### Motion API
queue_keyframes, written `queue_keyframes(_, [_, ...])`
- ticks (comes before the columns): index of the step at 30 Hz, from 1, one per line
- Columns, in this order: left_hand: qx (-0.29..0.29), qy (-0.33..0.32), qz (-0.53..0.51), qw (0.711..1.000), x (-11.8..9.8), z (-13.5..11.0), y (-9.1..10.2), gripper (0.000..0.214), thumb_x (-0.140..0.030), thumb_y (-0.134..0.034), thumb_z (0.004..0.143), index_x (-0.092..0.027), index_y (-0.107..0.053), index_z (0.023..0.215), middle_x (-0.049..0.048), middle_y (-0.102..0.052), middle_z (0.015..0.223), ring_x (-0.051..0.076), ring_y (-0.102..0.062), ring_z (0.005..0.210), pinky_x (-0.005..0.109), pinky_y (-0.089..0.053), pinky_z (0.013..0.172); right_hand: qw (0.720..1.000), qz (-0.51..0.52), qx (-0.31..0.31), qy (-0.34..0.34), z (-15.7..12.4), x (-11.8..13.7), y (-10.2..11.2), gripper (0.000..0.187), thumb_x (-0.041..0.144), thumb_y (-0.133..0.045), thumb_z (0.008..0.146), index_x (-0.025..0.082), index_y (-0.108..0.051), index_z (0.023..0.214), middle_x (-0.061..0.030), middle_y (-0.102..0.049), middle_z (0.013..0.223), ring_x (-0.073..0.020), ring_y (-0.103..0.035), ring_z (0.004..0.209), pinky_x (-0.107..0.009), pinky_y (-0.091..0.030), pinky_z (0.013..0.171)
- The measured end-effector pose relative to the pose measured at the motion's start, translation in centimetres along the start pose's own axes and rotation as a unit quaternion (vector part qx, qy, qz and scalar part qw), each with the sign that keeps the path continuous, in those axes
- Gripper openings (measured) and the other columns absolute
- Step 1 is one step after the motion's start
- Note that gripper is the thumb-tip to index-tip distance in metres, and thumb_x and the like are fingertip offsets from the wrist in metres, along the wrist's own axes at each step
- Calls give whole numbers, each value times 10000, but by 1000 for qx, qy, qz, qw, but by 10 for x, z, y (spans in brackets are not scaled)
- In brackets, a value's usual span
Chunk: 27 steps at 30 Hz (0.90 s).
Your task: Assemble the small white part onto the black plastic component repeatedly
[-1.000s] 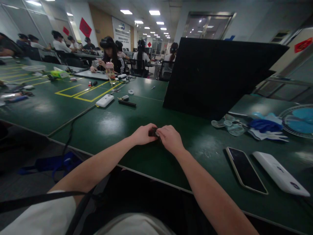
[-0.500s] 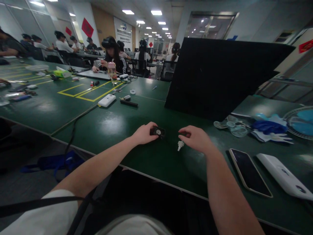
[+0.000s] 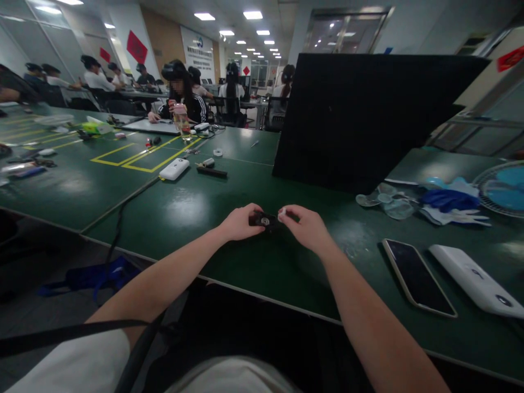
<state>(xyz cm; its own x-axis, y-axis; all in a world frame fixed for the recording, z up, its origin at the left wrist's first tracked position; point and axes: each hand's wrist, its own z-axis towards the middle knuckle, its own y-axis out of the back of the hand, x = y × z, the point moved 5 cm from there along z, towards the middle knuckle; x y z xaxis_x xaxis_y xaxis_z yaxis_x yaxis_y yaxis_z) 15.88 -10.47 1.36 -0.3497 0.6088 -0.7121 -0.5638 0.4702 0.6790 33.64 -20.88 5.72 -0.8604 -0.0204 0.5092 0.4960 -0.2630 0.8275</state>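
On the green table (image 3: 229, 262), a white oblong device (image 3: 174, 169) lies near a black bar (image 3: 212, 172). My left hand (image 3: 239, 224) pinches a small black housing (image 3: 271, 224) with a round metal disc in front of me. Just beside its right end, my right hand's (image 3: 305, 226) fingertips grip a small white part (image 3: 282, 213). Further right lies my smartphone (image 3: 418, 277).

Left hand (image 3: 239, 224) and right hand (image 3: 306, 228) over the table (image 3: 233, 191), mid-frame.
Bottle (image 3: 182, 120) at upper left, panel (image 3: 368, 120) upper right, gloves (image 3: 452, 202) middle right, phone (image 3: 420, 277) lower right.
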Motion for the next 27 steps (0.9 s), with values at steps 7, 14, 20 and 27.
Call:
queue_keyframes(7, [10,6,-5,1000,1,1,-1,523,-447,-763,729,-231,-574,1167,54,-753,1042,245,-717,972,406,-533,890,998,48,-5,38,2,11,-25,243,374,-555,951,259,-715,1094,-50,-642,1334,-241,-571,1224,-451,-434,1021])
queue_keyframes(14, [24,24,-23,999,1,1,2,527,-446,-786,704,-227,-580,1137,58,-755,1041,248,-719,953,409,-533,864,996,-78,-35,15,4,4,-17,284,502,-629,884,250,-757,910,-45,-603,1356,-278,-543,1209,-460,-458,936])
queue_keyframes(20, [23,35,-19,999,2,0,2,528,-437,-789,708,-228,-570,1142,80,-741,1090,258,-712,980,422,-533,869,987,-100,-73,-99,3,-18,1,634,708,-406,922,200,-632,618,-80,-682,781,-203,-621,688,-349,-447,627])
queue_keyframes(27, [36,38,-25,998,0,-1,3,515,-430,-782,722,-233,-571,1148,81,-726,1114,264,-699,1019,434,-536,885,959,-91,98,-249,6,-59,-19,524,622,-451,929,228,-623,629,-74,-651,656,-216,-634,598,-356,-496,567])
